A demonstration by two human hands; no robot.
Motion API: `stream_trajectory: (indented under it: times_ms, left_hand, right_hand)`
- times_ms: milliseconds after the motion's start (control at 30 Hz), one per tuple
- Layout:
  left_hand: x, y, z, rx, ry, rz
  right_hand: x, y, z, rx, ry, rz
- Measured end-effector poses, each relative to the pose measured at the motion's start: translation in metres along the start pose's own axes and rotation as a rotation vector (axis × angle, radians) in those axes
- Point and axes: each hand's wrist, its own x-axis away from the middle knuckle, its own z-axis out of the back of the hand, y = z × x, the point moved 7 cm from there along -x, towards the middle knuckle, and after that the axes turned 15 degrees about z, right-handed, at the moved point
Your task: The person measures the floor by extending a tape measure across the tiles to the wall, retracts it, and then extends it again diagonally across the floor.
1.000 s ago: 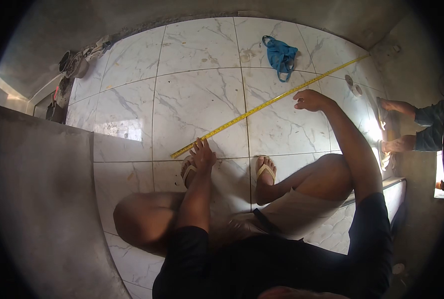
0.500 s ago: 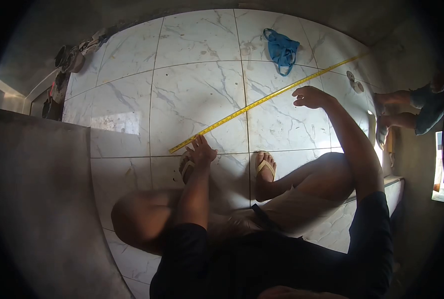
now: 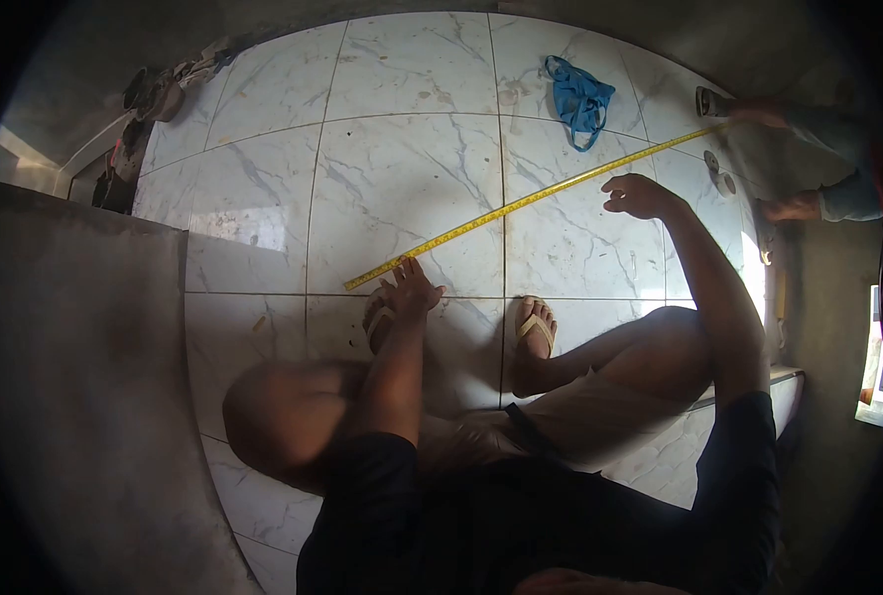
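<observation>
A yellow tape measure strip (image 3: 506, 210) runs diagonally across the marble-patterned tile floor. Near its lower left end, my left hand (image 3: 417, 288) reaches down with fingers spread, the fingertips at the edge of the strip. My right hand (image 3: 642, 196) hangs just to the near side of the strip, farther along. Its fingers are loosely bent and apart, with nothing in them. The far end of the tape lies by another person's feet at the right, and its case cannot be made out.
A blue bag with handles (image 3: 580, 99) lies beyond the tape. Two small round objects (image 3: 724, 183) sit near the right wall. Another person's leg (image 3: 789, 206) stands there. A grey low wall (image 3: 84, 327) borders the left, with clutter (image 3: 159, 97) at the far left corner.
The other person has stepped: one foot now stands farther forward, by the tape's far end. My view has shifted slightly; my hands hold nearly the same places along the tape.
</observation>
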Motion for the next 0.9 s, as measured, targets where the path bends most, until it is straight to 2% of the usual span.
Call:
stream_trajectory:
  times_ms: [467,900]
  left_hand:
    - [-0.008,0.002,-0.009,0.031,-0.019,-0.007]
    - [-0.007,0.001,-0.007,0.059,0.016,-0.013]
  right_hand:
    - [0.004,-0.021,0.007,0.044,-0.026,-0.025]
    - [0.002,-0.005,0.002,-0.015,0.015,-0.012]
